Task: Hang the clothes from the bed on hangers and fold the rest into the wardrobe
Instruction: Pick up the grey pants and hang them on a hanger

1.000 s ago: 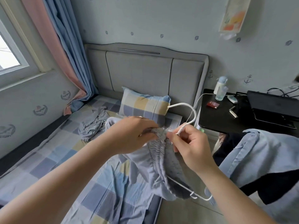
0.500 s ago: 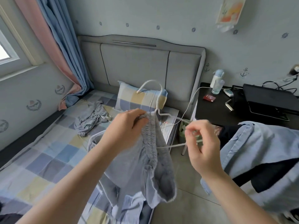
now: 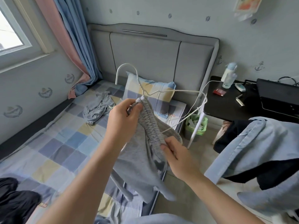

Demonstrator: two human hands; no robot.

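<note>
Grey shorts (image 3: 139, 160) with a gathered elastic waistband hang in front of me over the bed's edge. My left hand (image 3: 123, 117) grips the top of the waistband, right below the neck of a white wire hanger (image 3: 129, 68) whose hook stands up. My right hand (image 3: 174, 152) pinches the lower end of the waistband. The hanger's arm runs right toward the nightstand and its lower bar passes into the shorts. A crumpled grey garment (image 3: 98, 107) lies on the checked bed (image 3: 53, 143).
A checked pillow (image 3: 155, 91) leans on the grey headboard. Dark clothing (image 3: 14, 202) lies at the bed's near left. A black nightstand (image 3: 231, 102) holds a bottle and a laptop. A green bin (image 3: 195, 125) stands beneath it. Light blue and black clothes (image 3: 262, 152) are piled at right.
The hanger has turned hook-up and now sits at the top of the waistband. My right hand let go of the wire and dropped down onto the lower waistband.
</note>
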